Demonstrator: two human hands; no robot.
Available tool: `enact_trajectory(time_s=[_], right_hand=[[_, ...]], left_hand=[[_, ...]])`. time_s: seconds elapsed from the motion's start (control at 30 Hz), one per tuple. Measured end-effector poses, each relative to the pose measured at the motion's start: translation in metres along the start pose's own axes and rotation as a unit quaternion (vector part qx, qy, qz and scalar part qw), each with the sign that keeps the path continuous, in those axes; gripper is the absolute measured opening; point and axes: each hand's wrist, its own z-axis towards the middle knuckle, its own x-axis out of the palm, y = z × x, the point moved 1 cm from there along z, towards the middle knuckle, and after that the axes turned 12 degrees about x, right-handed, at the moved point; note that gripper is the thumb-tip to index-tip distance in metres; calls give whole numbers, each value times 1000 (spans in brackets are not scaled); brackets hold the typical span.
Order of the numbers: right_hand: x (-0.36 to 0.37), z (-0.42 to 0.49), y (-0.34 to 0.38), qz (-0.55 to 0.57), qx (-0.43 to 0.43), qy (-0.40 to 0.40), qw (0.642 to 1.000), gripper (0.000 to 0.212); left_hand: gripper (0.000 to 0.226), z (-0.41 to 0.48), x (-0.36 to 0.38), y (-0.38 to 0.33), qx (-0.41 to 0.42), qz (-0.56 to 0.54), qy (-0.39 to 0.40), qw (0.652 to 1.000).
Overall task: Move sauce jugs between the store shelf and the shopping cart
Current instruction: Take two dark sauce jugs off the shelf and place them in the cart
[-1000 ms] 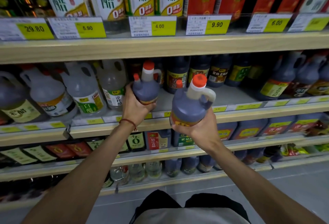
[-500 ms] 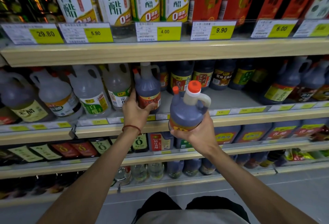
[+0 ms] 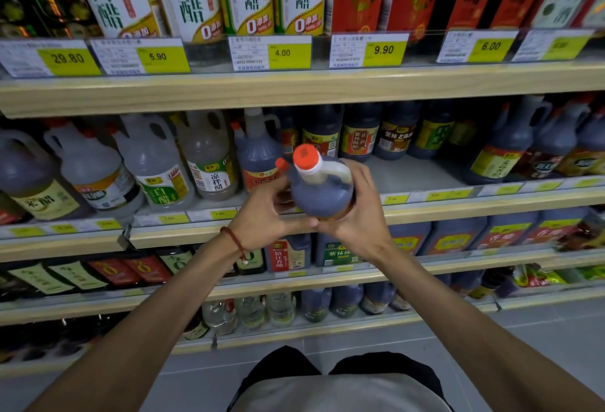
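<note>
A dark sauce jug (image 3: pixel 322 194) with an orange cap and white handle is held in front of the middle shelf (image 3: pixel 458 212). My right hand (image 3: pixel 363 215) grips its right side and base. My left hand (image 3: pixel 265 218) closes on its left side and underside. A second dark jug (image 3: pixel 258 153) with a red-orange label stands upright on the shelf just behind and left, free of my hands. No shopping cart is in view.
Clear vinegar jugs (image 3: pixel 154 163) stand left of the placed jug; more dark jugs (image 3: pixel 510 146) stand at the right. A bare shelf patch (image 3: pixel 409 176) lies right of my hands. Bottles fill the shelves above and below. Price tags (image 3: pixel 271 51) line the upper shelf edge.
My left hand let go of the jug it set on the shelf and came across to the jug in my right hand. That jug moved left, toward the shelf's middle.
</note>
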Motion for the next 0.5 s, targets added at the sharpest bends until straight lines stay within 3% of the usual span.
enact_trajectory(time_s=[0.07, 0.23, 0.5], right_hand=[[-1, 4, 0, -32, -31, -13, 999, 91], [-1, 14, 0, -85, -43, -69, 993, 92], [2, 28, -11, -52, 13, -13, 998, 66]], left_hand=[[56, 2, 3, -5, 18, 35, -42, 998], [63, 9, 15, -3, 64, 69, -126, 987], [66, 21, 17, 16, 20, 38, -150, 988]])
